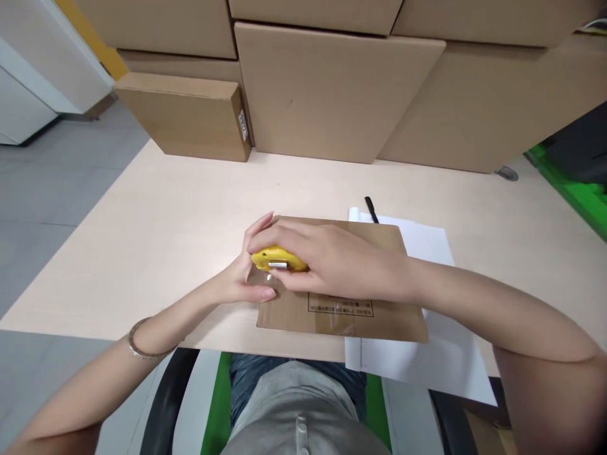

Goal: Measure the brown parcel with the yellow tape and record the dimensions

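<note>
I am pressing the yellow cutter (277, 260), gripped in my right hand (332, 262), onto the flat cardboard parcel (341, 309) near the surface's (165, 240) front edge; my left hand (246, 275) is bracing its left end, fingers curled. Next move, I judge: a steady, shallow draw.

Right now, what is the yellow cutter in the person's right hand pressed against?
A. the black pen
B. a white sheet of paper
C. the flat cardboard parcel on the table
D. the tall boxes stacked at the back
C: the right hand holds the yellow cutter down on the left end of the flat cardboard parcel, which the left hand steadies at its edge; the white paper lies underneath it.
</note>
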A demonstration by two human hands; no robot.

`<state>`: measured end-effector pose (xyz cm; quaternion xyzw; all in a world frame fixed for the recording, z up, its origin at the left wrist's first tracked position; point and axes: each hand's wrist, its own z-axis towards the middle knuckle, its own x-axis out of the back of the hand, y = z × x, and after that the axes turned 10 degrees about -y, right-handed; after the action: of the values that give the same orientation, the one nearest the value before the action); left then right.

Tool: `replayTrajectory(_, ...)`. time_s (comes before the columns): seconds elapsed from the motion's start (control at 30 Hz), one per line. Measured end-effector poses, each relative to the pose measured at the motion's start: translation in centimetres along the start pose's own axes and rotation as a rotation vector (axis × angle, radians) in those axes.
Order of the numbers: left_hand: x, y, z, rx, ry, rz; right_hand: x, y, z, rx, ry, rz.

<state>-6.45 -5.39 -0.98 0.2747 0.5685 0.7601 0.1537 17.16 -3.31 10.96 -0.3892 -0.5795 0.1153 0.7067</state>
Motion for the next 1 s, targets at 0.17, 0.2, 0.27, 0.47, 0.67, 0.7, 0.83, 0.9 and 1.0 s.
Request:
replayTrajectory(0.17,-0.3,-0.4,0.2,-0.117,-0.136,0.128,-0.1,0.8,-2.8,-0.053,-0.006,-0.078)
replayTrajectory(0.2,-0.4,-0.4,0.3,-0.150,-0.151,0.146,-0.1,1.1,-4.0,-0.060,0.015,-0.071)
replayTrajectory(0.27,-0.6,-0.4,0.3,-0.216,-0.169,0.178,0.2,1.7,-6.9,-0.106,0.049,-0.030)
replayTrajectory(0.47,-1.1,0.2,0.2,-0.235,-0.128,0.234,1.2,3.1,-16.7,-0.287,0.232,-0.001)
replayTrajectory(0.67,-1.1,0.3,0.2,-0.195,-0.092,0.240,0.0,3.6,-21.1,-0.380,0.408,0.080)
replayTrajectory(0.7,-1.2,0.2,0.3,-0.200,-0.089,0.244,-0.2,3.7,-21.1,-0.364,0.418,0.095)
replayTrajectory(0.83,-1.1,-0.2,0.2,-0.203,-0.056,0.268,-0.4,4.3,-20.6,-0.324,0.436,0.117)
replayTrajectory(0.9,-1.0,-0.2,0.1,-0.196,-0.050,0.277,-0.2,4.5,-20.5,-0.321,0.437,0.113)
replayTrajectory(1.0,-0.9,-0.1,0.1,-0.200,-0.081,0.284,-0.1,5.1,-20.5,-0.326,0.444,0.117)
